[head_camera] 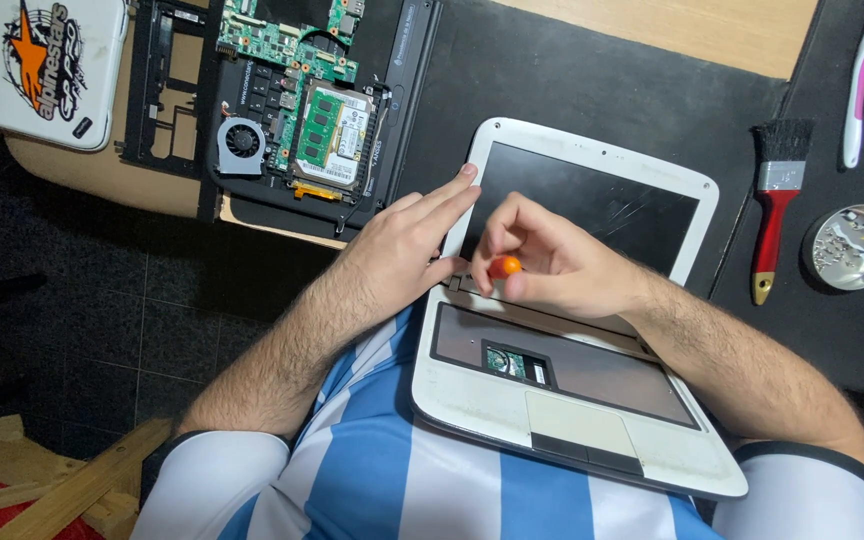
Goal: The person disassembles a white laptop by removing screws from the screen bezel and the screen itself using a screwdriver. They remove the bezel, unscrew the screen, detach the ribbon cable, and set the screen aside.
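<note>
- Laptop [592,400] sits open on your lap, white shell, keyboard out, so the bay is a bare tray with one small board [518,364] showing in a cutout.
- Left hand [407,250] lies flat and spread, fingers on the lid's left edge by the hinge, steadying it. Holds nothing.
- Right hand [542,265] is pinched narrow on an orange-handled tool [505,266], tip down at the hinge line. Tip itself is hidden, can't tell what it engages.
- Handling call: laptop is light, stiff plastic, smooth so likely slippery on fabric. Screen [582,205] already shows scratches; hinge and glass are the fragile parts. Grip the base by its side edges, not the lid.
- Round metal tin [850,248] on the desk [742,30] at right holds small screws, plus something white at the rim.
- Brush [777,205] lies just left of the tin.
- Second stripped chassis [297,100] on the desk, top left, board and fan exposed.
</note>
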